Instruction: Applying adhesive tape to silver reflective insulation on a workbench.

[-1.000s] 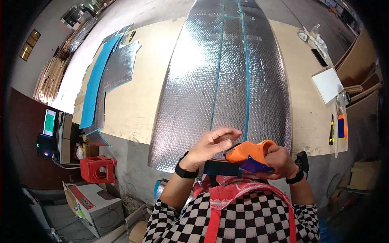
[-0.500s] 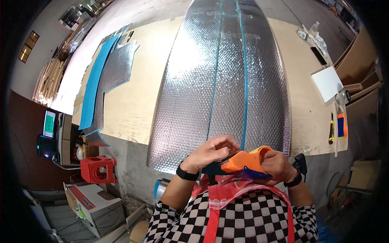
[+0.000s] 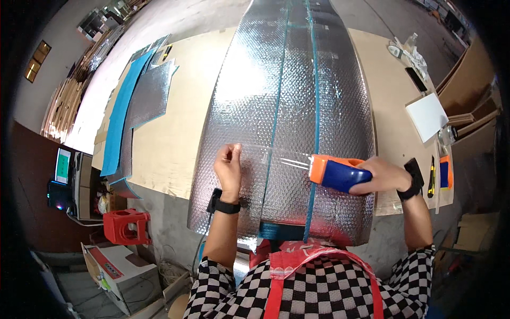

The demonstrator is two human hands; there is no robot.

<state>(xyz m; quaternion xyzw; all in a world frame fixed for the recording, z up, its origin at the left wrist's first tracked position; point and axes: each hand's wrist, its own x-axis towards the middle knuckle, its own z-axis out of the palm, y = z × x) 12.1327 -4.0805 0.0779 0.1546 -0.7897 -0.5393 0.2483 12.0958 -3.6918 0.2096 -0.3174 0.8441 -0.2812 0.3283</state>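
Silver bubble-foil sheet (image 3: 249, 117) with two lengthwise blue seams covers the middle of the table, its near end hanging in front of my body. My right hand (image 3: 387, 176) grips an orange and blue tape dispenser (image 3: 340, 175) above the sheet's right half. A strip of clear tape (image 3: 265, 153) is stretched from the dispenser's mouth across both seams. At the other end, above the sheet's left part, my left hand (image 3: 228, 169) pinches the tape between thumb and fingers. Whether the strip touches the foil I cannot tell.
On the wooden table (image 3: 164, 138) lie a blue strip (image 3: 121, 122) and foil pieces (image 3: 151, 95) at left. Along the right edge are a white pad (image 3: 426, 116), a black flat object (image 3: 416, 79) and a yellow-black utility knife (image 3: 431, 176). A red stool (image 3: 126, 226) stands at lower left.
My hands have moved forward from my chest over the foil and spread apart. Clear tape now runs between my left fingers and the dispenser, which has turned to point left.
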